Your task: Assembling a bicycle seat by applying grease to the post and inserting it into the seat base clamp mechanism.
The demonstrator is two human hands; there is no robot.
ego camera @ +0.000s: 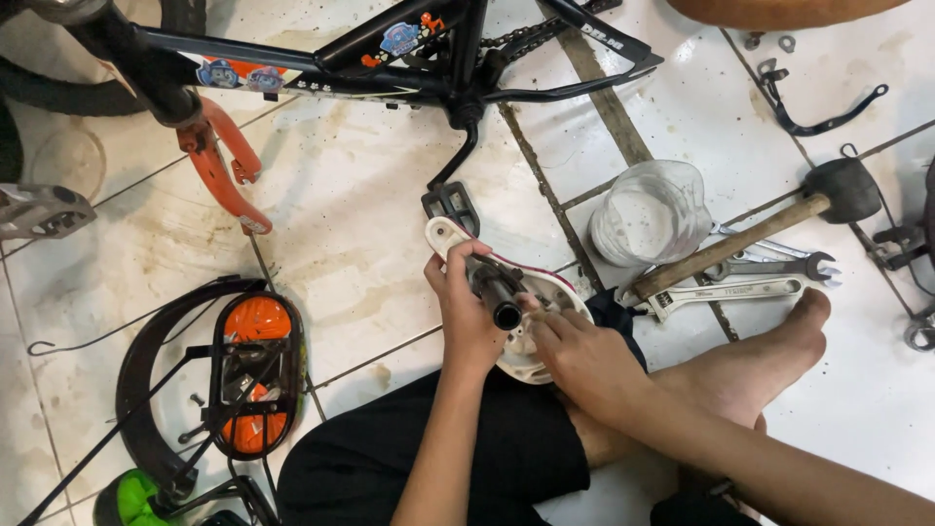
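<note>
Holding black tube (495, 292), cloudy plastic jar (651, 212) nearby

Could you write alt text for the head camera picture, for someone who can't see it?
Seated on a tiled floor, a person grips a black cylindrical part in the left hand while the right hand touches the white chain guard behind it. A black bicycle frame lies ahead; a hammer, wrenches and a plastic tub lie to the right.

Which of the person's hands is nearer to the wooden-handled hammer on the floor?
The right hand: it lies just below-left of the hammer handle's end, touching the white chain guard. The left hand grips the black crank, farther left.
</note>
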